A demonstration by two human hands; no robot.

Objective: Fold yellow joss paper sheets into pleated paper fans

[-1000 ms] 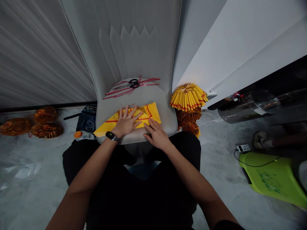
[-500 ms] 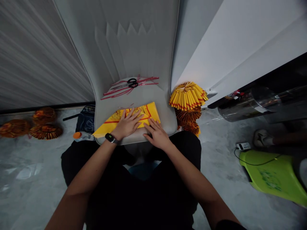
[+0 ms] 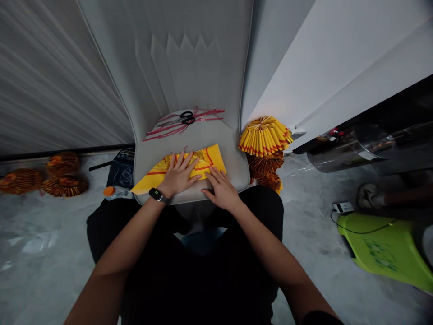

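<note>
Folded yellow paper point(image 3: 152, 177) with red bands and printed figures lies on the seat of a grey chair point(image 3: 233, 153). My left hand point(image 3: 177, 175), a dark watch on its wrist, rests flat across the middle of the paper with fingers spread. Against the paper's right part lies my right hand point(image 3: 219, 187), fingers stretched out and palm down. Behind the paper, scissors point(image 3: 187, 118) with black handles sit on red plastic strips point(image 3: 162, 133).
Pleated yellow paper fans point(image 3: 265, 135) are stacked right of the chair. More pleated rosettes point(image 3: 64, 185) lie on the left floor, near a bottle with an orange cap point(image 3: 109, 191) and a dark bag point(image 3: 120, 169). A green stool point(image 3: 382, 248) stands at right.
My left hand has shifted very slightly left on the paper. My right hand and the paper stay almost where they were.
</note>
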